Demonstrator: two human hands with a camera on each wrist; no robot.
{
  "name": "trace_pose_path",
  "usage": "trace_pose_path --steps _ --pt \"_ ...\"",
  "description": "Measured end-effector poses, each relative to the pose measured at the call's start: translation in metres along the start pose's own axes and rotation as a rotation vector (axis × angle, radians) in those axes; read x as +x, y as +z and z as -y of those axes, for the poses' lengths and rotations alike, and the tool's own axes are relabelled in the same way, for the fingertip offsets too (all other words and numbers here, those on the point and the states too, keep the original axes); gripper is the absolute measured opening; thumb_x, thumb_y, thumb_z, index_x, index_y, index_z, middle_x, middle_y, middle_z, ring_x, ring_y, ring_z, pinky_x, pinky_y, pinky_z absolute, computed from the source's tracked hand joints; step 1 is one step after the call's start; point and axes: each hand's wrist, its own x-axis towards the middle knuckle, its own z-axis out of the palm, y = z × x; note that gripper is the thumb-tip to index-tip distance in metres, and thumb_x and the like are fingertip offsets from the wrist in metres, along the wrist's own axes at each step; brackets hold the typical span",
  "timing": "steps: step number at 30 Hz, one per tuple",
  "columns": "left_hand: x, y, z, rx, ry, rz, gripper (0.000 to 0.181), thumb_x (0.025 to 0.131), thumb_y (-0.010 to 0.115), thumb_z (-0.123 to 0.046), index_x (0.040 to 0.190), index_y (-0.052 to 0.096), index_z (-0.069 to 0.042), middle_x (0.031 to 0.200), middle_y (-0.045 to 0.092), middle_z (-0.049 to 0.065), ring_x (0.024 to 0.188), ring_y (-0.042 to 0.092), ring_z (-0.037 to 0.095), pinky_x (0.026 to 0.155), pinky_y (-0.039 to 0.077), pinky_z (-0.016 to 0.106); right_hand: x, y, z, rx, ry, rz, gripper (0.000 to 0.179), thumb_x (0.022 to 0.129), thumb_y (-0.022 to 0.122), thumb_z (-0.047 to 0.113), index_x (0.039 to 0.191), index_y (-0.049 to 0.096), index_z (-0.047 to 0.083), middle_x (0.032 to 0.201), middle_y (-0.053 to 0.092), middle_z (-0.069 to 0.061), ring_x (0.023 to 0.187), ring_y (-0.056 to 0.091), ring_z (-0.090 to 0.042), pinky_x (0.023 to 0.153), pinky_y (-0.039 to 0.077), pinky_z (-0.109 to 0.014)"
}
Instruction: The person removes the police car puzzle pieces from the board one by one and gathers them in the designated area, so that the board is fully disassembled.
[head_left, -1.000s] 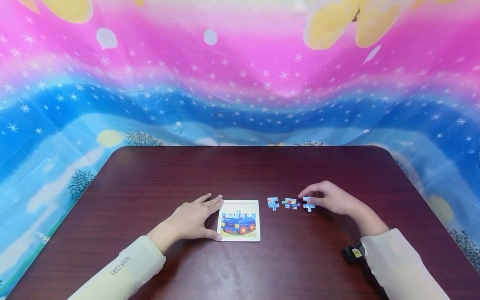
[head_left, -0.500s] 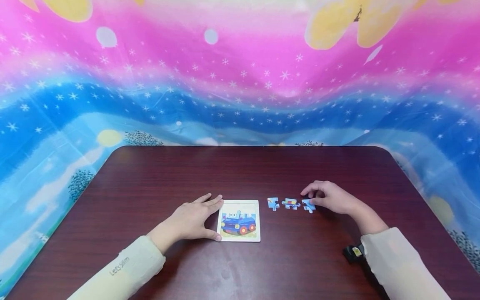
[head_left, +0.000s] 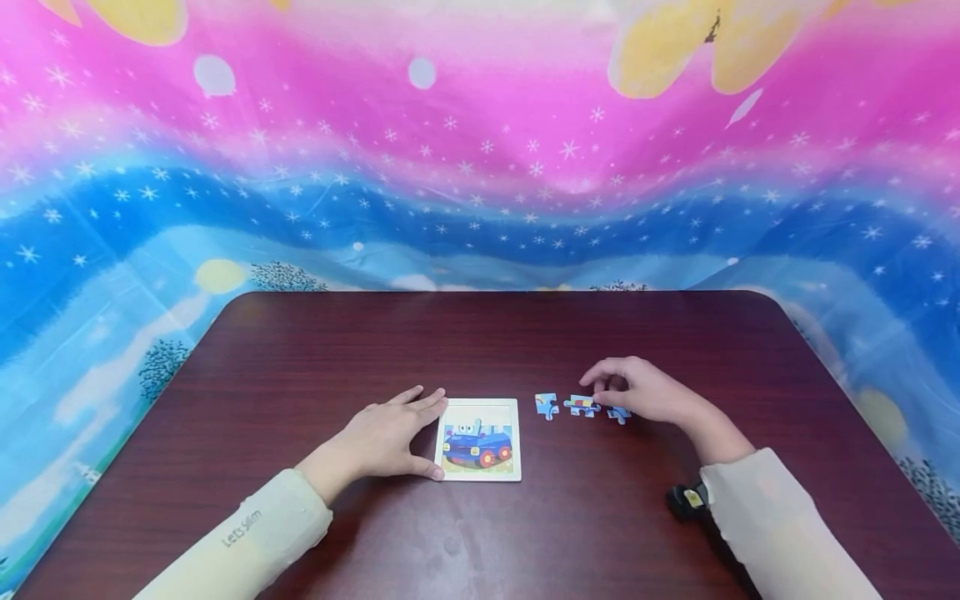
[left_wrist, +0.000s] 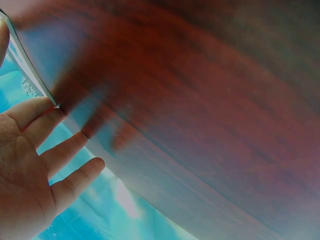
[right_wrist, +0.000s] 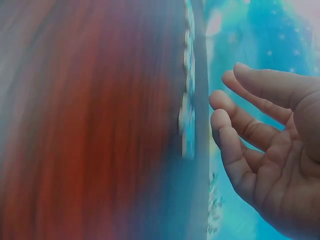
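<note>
A square jigsaw tray (head_left: 517, 446) with a white rim and a blue cartoon car picture lies flat on the table. My left hand (head_left: 382, 439) rests at its left side, fingers spread; the thumb is at the near corner and the index and middle fingertips at the far one. Right of the tray, three loose jigsaw pieces lie in a row: a blue one (head_left: 545, 405), a multicoloured one (head_left: 582, 405) and another blue one (head_left: 619, 414). Over the right end of the row hangs my right hand (head_left: 648, 392), partly covering the last piece. The right wrist view shows its fingers loosely bent, holding nothing.
The dark wooden table (head_left: 360, 342) has rounded far corners. Behind it hangs a pink and blue patterned cloth (head_left: 480, 192). A black device (head_left: 684, 502) sits at the right wrist by the sleeve.
My right hand has come off the rightmost piece and shifted left towards the middle piece. That rightmost piece was turned slightly and nudged. The left hand and tray stay put.
</note>
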Motion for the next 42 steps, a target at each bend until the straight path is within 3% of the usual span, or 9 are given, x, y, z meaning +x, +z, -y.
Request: trace_pose_path --steps 14,20,26,42 --pt "0.001 0.000 0.000 0.008 -0.001 0.005 0.102 0.071 0.076 -0.069 0.154 0.040 -0.022 0.161 0.035 -0.007 0.151 0.030 0.025 0.099 0.046 0.063 0.045 0.036 0.052 0.055 -0.098 0.101 0.024 0.092 0.068 0.006 0.116 0.069 0.004 0.085 0.064 -0.001 0.064 0.059 -0.020 0.058 0.050 -0.026" --pt "0.001 0.001 0.000 0.003 0.003 0.001 0.101 0.071 0.076 -0.068 0.153 0.040 -0.022 0.161 0.035 -0.007 0.151 0.031 0.025 0.099 0.046 0.062 0.060 0.051 0.068 0.028 -0.123 0.131 0.021 0.092 0.069 0.009 0.113 0.072 0.008 0.085 0.063 0.002 0.063 0.055 -0.013 0.057 0.049 -0.025" --pt "0.001 0.001 0.001 -0.009 0.000 0.003 0.101 0.071 0.076 -0.068 0.153 0.040 -0.021 0.161 0.036 -0.006 0.150 0.031 0.027 0.100 0.046 0.061 0.071 0.062 0.083 -0.009 -0.179 0.184 0.022 0.092 0.069 0.009 0.114 0.072 0.007 0.085 0.064 0.003 0.071 0.054 -0.008 0.068 0.048 -0.022" --pt "-0.001 -0.001 0.001 -0.008 0.017 -0.007 0.101 0.070 0.077 -0.068 0.152 0.043 -0.019 0.159 0.038 -0.005 0.149 0.034 0.029 0.099 0.047 0.060 0.092 0.088 0.107 -0.093 -0.207 0.318 0.018 0.092 0.068 0.009 0.108 0.075 0.006 0.090 0.070 0.001 0.077 0.054 -0.004 0.074 0.047 -0.019"
